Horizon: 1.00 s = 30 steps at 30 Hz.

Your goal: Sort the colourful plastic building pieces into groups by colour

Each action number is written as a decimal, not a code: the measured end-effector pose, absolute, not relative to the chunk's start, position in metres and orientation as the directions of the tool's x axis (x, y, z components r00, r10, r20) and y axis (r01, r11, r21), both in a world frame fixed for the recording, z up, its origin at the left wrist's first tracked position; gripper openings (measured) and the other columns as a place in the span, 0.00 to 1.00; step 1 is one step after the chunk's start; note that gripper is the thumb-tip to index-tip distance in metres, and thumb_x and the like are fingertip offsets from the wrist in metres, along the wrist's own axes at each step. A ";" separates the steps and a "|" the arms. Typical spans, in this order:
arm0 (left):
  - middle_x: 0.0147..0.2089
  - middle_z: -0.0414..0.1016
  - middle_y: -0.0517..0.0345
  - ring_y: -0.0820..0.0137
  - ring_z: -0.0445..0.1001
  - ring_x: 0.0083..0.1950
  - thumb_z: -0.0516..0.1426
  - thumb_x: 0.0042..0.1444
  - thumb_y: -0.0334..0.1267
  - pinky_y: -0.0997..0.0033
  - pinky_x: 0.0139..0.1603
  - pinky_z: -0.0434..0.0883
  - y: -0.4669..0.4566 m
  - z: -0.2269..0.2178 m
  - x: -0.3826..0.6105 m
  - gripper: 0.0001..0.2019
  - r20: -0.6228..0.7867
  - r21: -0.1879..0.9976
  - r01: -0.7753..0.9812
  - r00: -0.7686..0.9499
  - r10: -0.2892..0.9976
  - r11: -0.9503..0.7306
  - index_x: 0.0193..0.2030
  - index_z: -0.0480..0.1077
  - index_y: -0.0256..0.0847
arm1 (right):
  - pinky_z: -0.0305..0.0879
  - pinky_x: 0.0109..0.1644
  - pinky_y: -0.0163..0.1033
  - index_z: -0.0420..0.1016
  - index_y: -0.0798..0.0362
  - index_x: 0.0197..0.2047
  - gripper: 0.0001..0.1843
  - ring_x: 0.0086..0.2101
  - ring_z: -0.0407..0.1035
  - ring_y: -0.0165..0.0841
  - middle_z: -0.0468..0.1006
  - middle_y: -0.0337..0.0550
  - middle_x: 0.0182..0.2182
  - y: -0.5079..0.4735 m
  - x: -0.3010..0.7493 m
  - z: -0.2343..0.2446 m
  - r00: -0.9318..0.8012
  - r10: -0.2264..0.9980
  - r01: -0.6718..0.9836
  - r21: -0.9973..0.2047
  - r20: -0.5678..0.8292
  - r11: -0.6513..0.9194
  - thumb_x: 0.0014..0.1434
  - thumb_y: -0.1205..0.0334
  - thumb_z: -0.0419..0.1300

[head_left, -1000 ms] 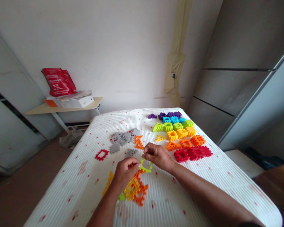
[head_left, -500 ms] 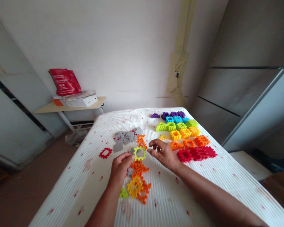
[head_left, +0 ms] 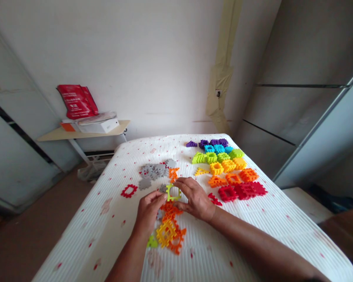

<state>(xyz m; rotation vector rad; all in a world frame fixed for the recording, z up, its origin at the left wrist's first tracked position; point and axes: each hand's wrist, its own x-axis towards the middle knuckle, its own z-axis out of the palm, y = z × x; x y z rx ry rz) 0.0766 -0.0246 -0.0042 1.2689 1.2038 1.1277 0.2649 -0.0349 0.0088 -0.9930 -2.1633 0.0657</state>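
Between the thumb and fingers of my left hand (head_left: 149,208) is a lime-green square building piece (head_left: 173,192) with a toothed edge and an open middle. My right hand (head_left: 194,199) is at the piece's right side, thumb below and fingers above, spread apart; whether they touch it is unclear. Under and in front of my hands lie orange pieces (head_left: 176,244), a yellow square piece (head_left: 166,233) and a green piece (head_left: 152,241). Beyond them are grey pieces (head_left: 154,171) and an orange triangular piece (head_left: 173,173).
Color-sorted rows stand at the right: red pieces (head_left: 248,190), orange, yellow, green, blue and purple pieces (head_left: 214,143). A red frame piece (head_left: 129,191) lies to the left on the white quilted cover (head_left: 106,235). A side table (head_left: 55,134) holds a red bag (head_left: 76,102).
My right hand has moved left to the green piece, its thumb and fingers spreading around its right side. Small red pieces behind that hand now show. The view has shifted slightly.
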 end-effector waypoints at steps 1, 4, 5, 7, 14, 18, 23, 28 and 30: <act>0.21 0.64 0.64 0.75 0.59 0.26 0.61 0.44 0.46 0.77 0.28 0.57 -0.025 -0.004 0.077 0.13 -0.018 0.998 0.054 0.073 0.997 0.014 0.24 0.69 0.36 | 0.64 0.50 0.49 0.63 0.55 0.56 0.26 0.48 0.63 0.42 0.68 0.55 0.50 -0.035 0.264 0.008 -0.425 0.676 0.640 -0.329 0.602 0.695 0.58 0.51 0.57; 0.21 0.64 0.64 0.75 0.60 0.26 0.61 0.44 0.46 0.77 0.28 0.58 -0.025 -0.005 0.077 0.13 -0.028 0.999 0.041 0.092 0.995 0.024 0.23 0.69 0.36 | 0.63 0.50 0.48 0.63 0.55 0.56 0.26 0.48 0.63 0.41 0.69 0.55 0.50 -0.034 0.264 0.006 -0.426 0.681 0.649 -0.323 0.596 0.689 0.58 0.52 0.58; 0.21 0.64 0.64 0.75 0.60 0.26 0.61 0.43 0.46 0.77 0.28 0.58 -0.026 -0.005 0.077 0.13 -0.031 0.999 0.036 0.096 0.995 0.028 0.23 0.69 0.36 | 0.63 0.50 0.48 0.63 0.55 0.56 0.26 0.47 0.63 0.41 0.69 0.54 0.49 -0.034 0.264 0.005 -0.426 0.680 0.650 -0.321 0.596 0.689 0.58 0.52 0.58; 0.21 0.64 0.64 0.75 0.60 0.26 0.62 0.43 0.46 0.77 0.27 0.58 -0.025 -0.004 0.077 0.13 -0.034 0.999 0.026 0.100 0.994 0.031 0.23 0.69 0.36 | 0.63 0.50 0.48 0.63 0.55 0.56 0.26 0.47 0.63 0.41 0.69 0.54 0.49 -0.034 0.265 0.004 -0.428 0.679 0.654 -0.315 0.597 0.688 0.58 0.52 0.58; 0.19 0.64 0.64 0.75 0.60 0.24 0.62 0.42 0.46 0.77 0.26 0.58 -0.025 -0.002 0.079 0.14 -0.040 0.999 0.036 0.099 0.994 0.037 0.23 0.70 0.36 | 0.63 0.46 0.47 0.64 0.54 0.55 0.25 0.44 0.64 0.41 0.71 0.53 0.46 -0.034 0.263 0.005 -0.434 0.694 0.691 -0.282 0.575 0.666 0.58 0.51 0.57; 0.21 0.67 0.63 0.74 0.62 0.26 0.61 0.43 0.46 0.76 0.28 0.60 -0.025 -0.001 0.079 0.13 -0.037 0.999 0.040 0.117 0.992 0.033 0.26 0.71 0.36 | 0.62 0.45 0.46 0.64 0.55 0.54 0.25 0.43 0.65 0.40 0.72 0.53 0.45 -0.035 0.264 0.006 -0.438 0.710 0.706 -0.278 0.551 0.651 0.58 0.50 0.57; 0.23 0.67 0.62 0.73 0.63 0.28 0.61 0.42 0.46 0.76 0.29 0.61 -0.025 0.001 0.078 0.13 -0.042 0.997 0.076 0.152 0.988 0.031 0.26 0.71 0.36 | 0.62 0.44 0.46 0.65 0.56 0.54 0.25 0.43 0.65 0.41 0.73 0.53 0.44 -0.036 0.264 0.008 -0.424 0.720 0.721 -0.276 0.550 0.636 0.58 0.49 0.56; 0.23 0.66 0.62 0.73 0.62 0.27 0.60 0.44 0.46 0.75 0.29 0.60 -0.025 0.000 0.078 0.13 -0.042 0.995 0.101 0.217 0.975 0.020 0.28 0.70 0.36 | 0.62 0.45 0.47 0.66 0.56 0.53 0.25 0.42 0.65 0.41 0.73 0.54 0.44 -0.036 0.265 0.009 -0.396 0.723 0.738 -0.273 0.566 0.617 0.59 0.49 0.55; 0.22 0.64 0.63 0.74 0.60 0.25 0.60 0.43 0.46 0.76 0.27 0.58 -0.025 -0.002 0.078 0.13 -0.045 0.993 0.120 0.239 0.970 0.017 0.27 0.70 0.36 | 0.63 0.45 0.48 0.66 0.57 0.53 0.25 0.42 0.65 0.41 0.73 0.54 0.44 -0.036 0.265 0.009 -0.389 0.724 0.742 -0.272 0.570 0.613 0.59 0.49 0.55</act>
